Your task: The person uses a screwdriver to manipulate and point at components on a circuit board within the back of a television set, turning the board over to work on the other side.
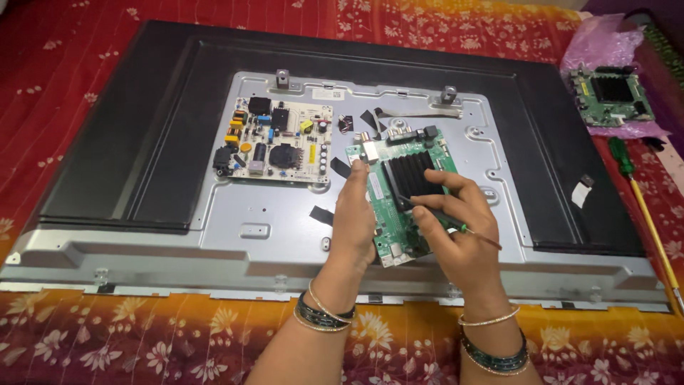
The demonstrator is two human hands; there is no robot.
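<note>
Her left hand point(354, 214) grips the green rectangular circuit board point(399, 199) by its edge; right hand point(456, 228) fingers pinch a slim green-handled screwdriver point(456, 224) against it.

Main board point(399, 196): green circuit board with a black finned heat sink in its middle and silver and black connectors along its far edge; lifted and tilted over the grey metal back of the panel, near its centre.
Screwdriver point(456, 224): thin, dark shaft with a green handle, lying across the board's near right part.
</note>
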